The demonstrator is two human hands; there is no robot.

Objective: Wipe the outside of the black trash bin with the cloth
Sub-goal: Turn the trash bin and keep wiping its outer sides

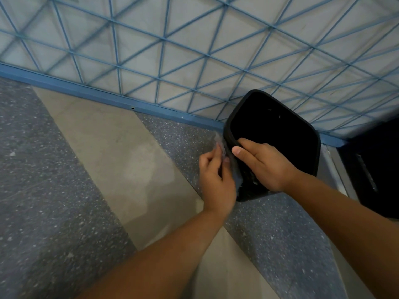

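Gripping the near rim of the black trash bin [274, 130], the right hand [261, 162] steadies it on the floor [108, 158] beside the blue grille [172, 50]. The left hand [216, 178] holds a blurred cloth [220, 145] — pressed to the bin's outer left side.

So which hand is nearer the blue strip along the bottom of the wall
Right. The right hand holds the rim of the black plastic trash bin, just below the blue strip. The left hand presses the grey cloth against its side, slightly farther.

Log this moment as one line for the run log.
step: wiping bin side | left hand: presses cloth on bin outer wall | right hand: grips bin rim | bin: on floor, open
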